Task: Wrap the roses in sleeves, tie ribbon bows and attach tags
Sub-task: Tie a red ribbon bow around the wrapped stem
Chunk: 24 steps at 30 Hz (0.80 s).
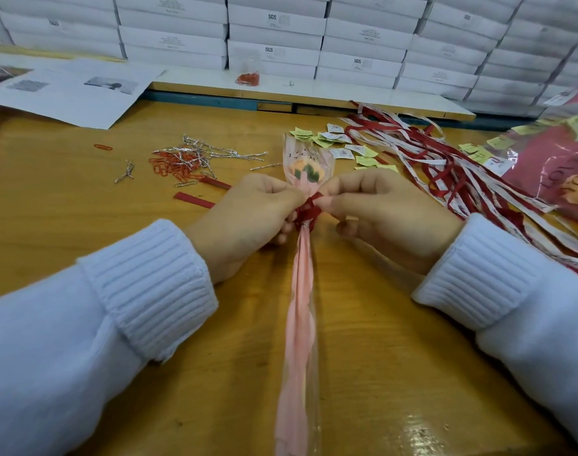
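The sleeved rose (309, 167) lies lengthwise on the tabletop (67, 205). The left hand (248, 218) and right hand (386, 212) each pinch the red ribbon (309, 209) at the sleeve neck, apparently mid-bow. The film is judged light, soft and slippery: hold at the neck, never the bloom. Paper clips (175, 166) lie to the left and loose ribbons (445, 172) to the right; working room lies alongside the stem.

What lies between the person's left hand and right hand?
In the head view, the red ribbon on the clear-sleeved peach rose sits between the left hand and right hand, both pinching it.
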Each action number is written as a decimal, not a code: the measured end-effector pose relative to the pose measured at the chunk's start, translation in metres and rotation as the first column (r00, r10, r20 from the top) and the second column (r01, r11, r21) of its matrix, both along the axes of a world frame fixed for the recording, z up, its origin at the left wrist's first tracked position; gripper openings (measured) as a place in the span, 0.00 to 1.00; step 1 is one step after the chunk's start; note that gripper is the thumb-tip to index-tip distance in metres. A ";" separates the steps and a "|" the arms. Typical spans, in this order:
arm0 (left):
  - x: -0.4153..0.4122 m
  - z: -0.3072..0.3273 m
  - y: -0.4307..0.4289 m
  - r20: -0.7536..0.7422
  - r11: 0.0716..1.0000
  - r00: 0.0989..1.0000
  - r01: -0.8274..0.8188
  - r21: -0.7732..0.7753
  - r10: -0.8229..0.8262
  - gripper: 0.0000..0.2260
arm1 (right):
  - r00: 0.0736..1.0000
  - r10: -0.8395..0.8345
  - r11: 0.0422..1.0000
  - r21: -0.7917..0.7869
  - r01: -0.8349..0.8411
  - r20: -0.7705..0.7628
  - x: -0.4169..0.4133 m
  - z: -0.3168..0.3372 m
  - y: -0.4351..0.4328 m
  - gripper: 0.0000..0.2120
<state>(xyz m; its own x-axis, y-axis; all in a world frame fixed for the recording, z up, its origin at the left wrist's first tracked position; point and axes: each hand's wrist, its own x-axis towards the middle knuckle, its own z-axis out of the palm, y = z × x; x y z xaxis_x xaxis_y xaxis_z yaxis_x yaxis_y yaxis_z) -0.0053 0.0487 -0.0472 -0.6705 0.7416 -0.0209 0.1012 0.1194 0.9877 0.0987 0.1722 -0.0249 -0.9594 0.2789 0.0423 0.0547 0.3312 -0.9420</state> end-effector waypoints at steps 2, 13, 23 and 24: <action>0.001 0.000 0.000 -0.021 1.000 1.000 -0.014 -0.003 0.014 0.13 | 1.000 0.030 0.953 -0.301 -0.029 0.002 -0.001 0.003 0.002 0.07; 0.006 -0.001 -0.001 -0.213 0.997 0.976 -0.052 -0.057 0.038 0.15 | 0.861 -0.488 0.715 0.631 0.300 0.143 0.012 0.026 0.049 0.18; 0.004 -0.002 0.000 -0.288 0.997 0.956 -0.060 -0.041 0.046 0.13 | 0.996 -0.072 0.899 0.437 0.039 0.059 -0.001 0.006 -0.008 0.08; 0.004 -0.002 -0.001 -0.277 0.998 0.960 -0.059 -0.038 0.046 0.14 | 0.994 -0.075 0.923 0.383 0.038 0.084 -0.002 0.004 -0.008 0.07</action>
